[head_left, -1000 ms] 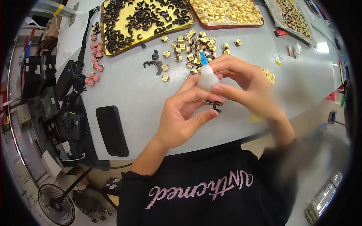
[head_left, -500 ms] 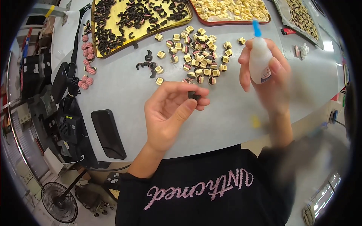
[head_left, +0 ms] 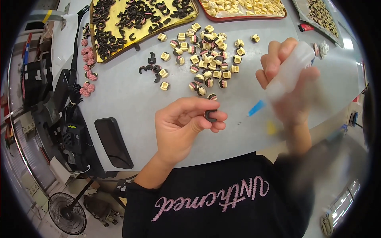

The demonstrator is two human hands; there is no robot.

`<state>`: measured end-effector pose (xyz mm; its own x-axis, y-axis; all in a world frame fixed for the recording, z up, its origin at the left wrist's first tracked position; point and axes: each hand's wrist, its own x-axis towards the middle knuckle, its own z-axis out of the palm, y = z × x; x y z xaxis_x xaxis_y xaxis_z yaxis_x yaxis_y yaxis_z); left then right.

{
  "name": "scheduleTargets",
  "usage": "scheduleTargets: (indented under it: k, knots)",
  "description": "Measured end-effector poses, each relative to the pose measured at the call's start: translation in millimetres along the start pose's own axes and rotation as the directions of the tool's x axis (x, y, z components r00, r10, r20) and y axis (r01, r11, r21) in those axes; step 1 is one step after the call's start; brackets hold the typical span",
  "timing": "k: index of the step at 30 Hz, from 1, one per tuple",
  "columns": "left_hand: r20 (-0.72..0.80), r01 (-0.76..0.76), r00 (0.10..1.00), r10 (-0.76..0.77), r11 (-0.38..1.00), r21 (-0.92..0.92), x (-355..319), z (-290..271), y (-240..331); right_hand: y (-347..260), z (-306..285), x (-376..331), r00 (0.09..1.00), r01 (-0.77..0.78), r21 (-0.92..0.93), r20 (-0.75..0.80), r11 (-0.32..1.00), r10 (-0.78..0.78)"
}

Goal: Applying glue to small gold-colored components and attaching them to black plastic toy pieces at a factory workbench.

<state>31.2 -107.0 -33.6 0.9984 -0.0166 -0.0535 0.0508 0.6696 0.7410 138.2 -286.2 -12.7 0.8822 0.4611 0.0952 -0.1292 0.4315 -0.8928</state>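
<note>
Between thumb and fingers, my left hand [head_left: 178, 129] pinches a small black C-shaped piece [head_left: 210, 115] above the table's near side. My right hand [head_left: 287, 87] grips a white translucent squeeze bottle [head_left: 291, 71], tilted so its blue nozzle [head_left: 256, 108] points down and left toward the black piece, apart from it. Beyond my left hand lies a loose cluster of small cream-and-black pieces [head_left: 206, 59], some with pink bands. A few loose black curved pieces [head_left: 152, 59] rest left of the cluster.
At the back stand a yellow tray [head_left: 139, 37] of black pieces, a red-rimmed tray [head_left: 246, 18] of cream pieces and another filled tray [head_left: 335, 39]. A phone [head_left: 114, 142] lies at left, near a row of pink bumpy pieces [head_left: 88, 59]. A fan [head_left: 67, 214] stands below.
My right hand has tipped the bottle from nozzle-up to nozzle-down, toward the left. My left hand has shifted slightly nearer and right, still holding the black piece.
</note>
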Motion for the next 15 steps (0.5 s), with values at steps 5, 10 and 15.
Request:
scheduleTargets:
  k: [5,10,15]
  knots:
    - [0.021,-0.121,0.993,0.119,0.986,0.116,0.7,0.0,-7.4,-8.2,1.3,-7.5,0.995,-0.089,0.058,0.042,0.994,0.087]
    - [0.017,-0.155,0.988,0.156,0.959,0.235,-1.8,2.3,-5.8,-4.5,7.3,-10.1,0.996,-0.039,-0.096,0.074,0.995,0.046]
    - [-0.013,-0.117,0.992,0.122,0.97,0.213,-3.4,5.8,-4.5,-4.5,8.3,-10.0,0.995,-0.057,-0.095,0.074,0.994,0.064]
